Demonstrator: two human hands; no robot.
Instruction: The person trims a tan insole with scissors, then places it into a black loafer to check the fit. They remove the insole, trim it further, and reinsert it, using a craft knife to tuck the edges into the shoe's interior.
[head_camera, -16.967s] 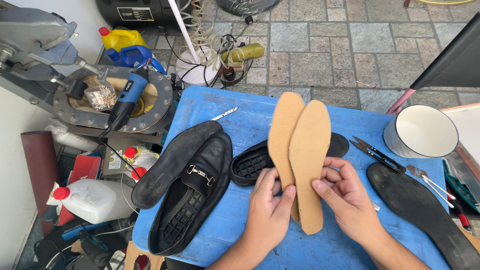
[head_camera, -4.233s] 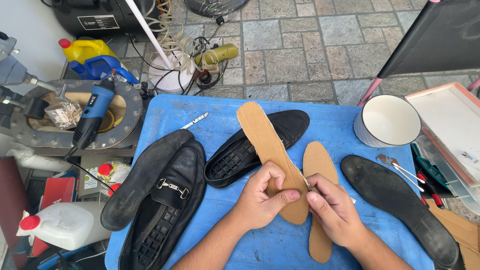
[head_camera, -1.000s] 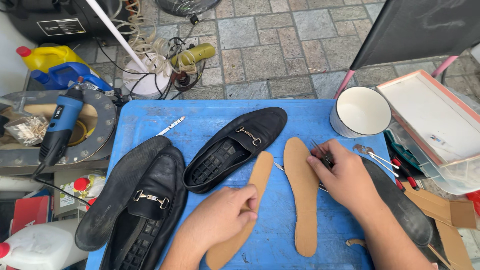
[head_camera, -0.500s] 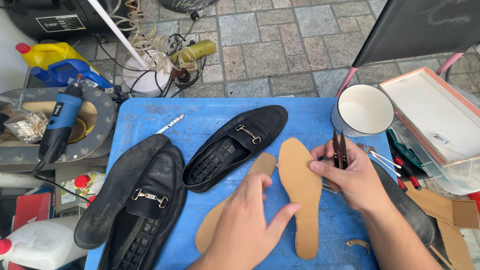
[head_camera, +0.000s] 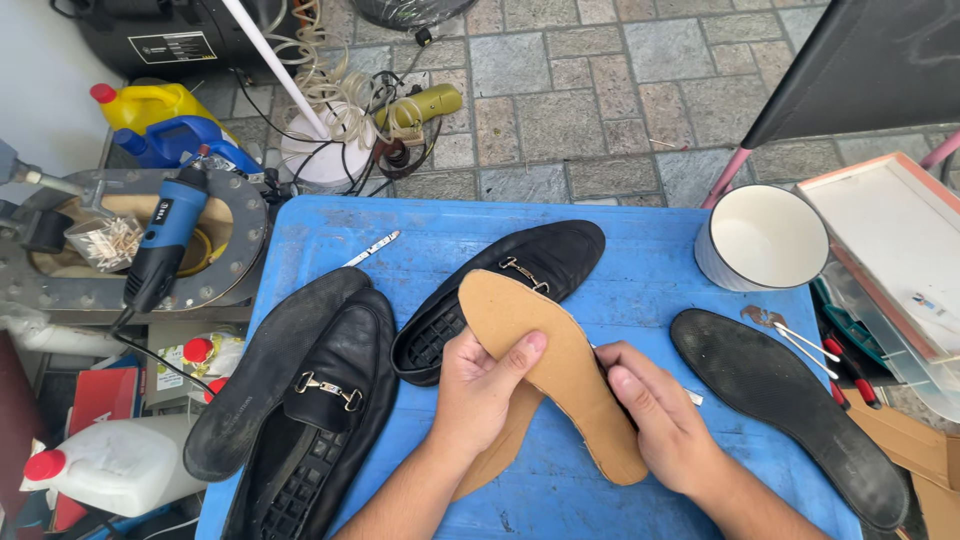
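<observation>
- Head view, nearest first: your left hand (head_camera: 478, 392) is curled around the near edge of a tan insole (head_camera: 555, 370), thumb laid across its top face, fingers under it.
- Your right hand (head_camera: 658, 418) is pressed against the right edge of that same tan insole, fingers closed together along it; whether it also holds a tool, you cannot tell.
- The tan insole is lifted just above the blue tabletop (head_camera: 640, 260), toe end pointing away from you toward the upper left.
- A second tan insole (head_camera: 492, 455) lies flat below it, mostly hidden by your left hand.
- Left of your hands: a black loafer (head_camera: 318, 420) with a metal buckle, overlapping a black sole piece (head_camera: 262, 375).
- Right of your hands: a black insole (head_camera: 790, 410) flat on the tabletop, well apart from the tan one.
- Behind the tan insole: a second black loafer (head_camera: 530, 262), lying on its side, tread facing you.
- Far right: a white mug (head_camera: 765, 240) upright near the tabletop's corner.
- Far left, off the tabletop: a blue rotary tool (head_camera: 160, 240) resting on a metal ring.
</observation>
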